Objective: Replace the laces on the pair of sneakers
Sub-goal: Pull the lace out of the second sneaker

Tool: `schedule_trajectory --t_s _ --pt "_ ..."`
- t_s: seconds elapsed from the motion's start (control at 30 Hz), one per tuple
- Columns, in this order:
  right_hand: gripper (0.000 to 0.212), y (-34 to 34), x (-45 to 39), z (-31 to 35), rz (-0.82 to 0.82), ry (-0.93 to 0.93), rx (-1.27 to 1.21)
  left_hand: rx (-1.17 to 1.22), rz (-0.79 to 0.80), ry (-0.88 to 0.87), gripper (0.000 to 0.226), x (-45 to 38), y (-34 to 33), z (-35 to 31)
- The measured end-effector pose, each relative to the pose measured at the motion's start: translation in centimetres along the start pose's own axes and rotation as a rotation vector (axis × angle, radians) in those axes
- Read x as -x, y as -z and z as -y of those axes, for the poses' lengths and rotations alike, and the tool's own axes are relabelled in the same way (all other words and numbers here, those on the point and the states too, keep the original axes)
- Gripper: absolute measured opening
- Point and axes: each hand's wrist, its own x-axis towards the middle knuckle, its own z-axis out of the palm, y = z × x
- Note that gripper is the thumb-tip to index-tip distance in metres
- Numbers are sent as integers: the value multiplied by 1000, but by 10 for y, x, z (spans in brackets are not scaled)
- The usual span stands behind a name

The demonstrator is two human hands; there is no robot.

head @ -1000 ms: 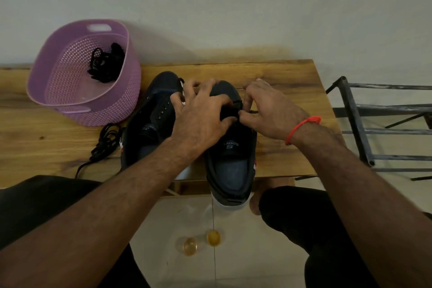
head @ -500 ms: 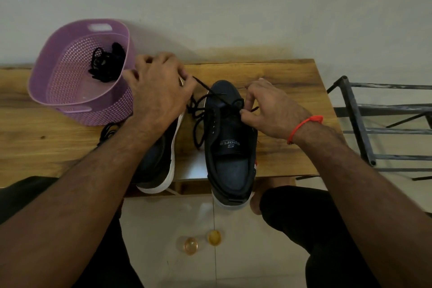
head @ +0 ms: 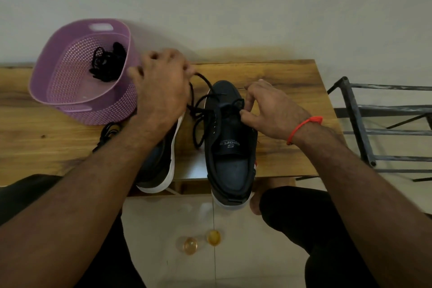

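Two dark sneakers with white soles lie on the wooden table (head: 287, 82), heels over its near edge. The right sneaker (head: 230, 147) has a black lace (head: 198, 112) threaded through its front eyelets, with slack looping to its left. My left hand (head: 161, 91) grips that lace, pulled up and leftward, and hides most of the left sneaker (head: 159, 166). My right hand (head: 268, 112) pinches the lace at the right sneaker's eyelets.
A purple perforated basket (head: 70, 91) at the back left holds a bundle of black laces (head: 107, 63). Another black lace (head: 107, 131) lies on the table below it. A metal rack (head: 378, 128) stands right of the table. Two small amber objects (head: 201, 241) sit on the floor.
My left hand has left the right sneaker's tongue and drawn the lace up and to the left, over the left sneaker. My right hand has stayed at the eyelets.
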Motion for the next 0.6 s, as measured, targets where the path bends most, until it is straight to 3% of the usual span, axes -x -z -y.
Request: schedule_trajectory --t_s 0.1,0.27,0.33,0.47,0.6 --pt "16 -1 0 0 1 -6 3 99 -6 56 29 -6 4 16" --pt "16 -1 -1 3 -14 13 17 151 400 -78 82 23 -8 -17" --pt "15 -1 0 5 -12 7 13 79 509 -117 91 29 -13 -19" --pt "16 2 0 0 12 -34 -31 30 459 -30 91 18 -6 0" --pt "44 9 -3 -4 108 -102 -73 2 502 1 91 20 -4 12"
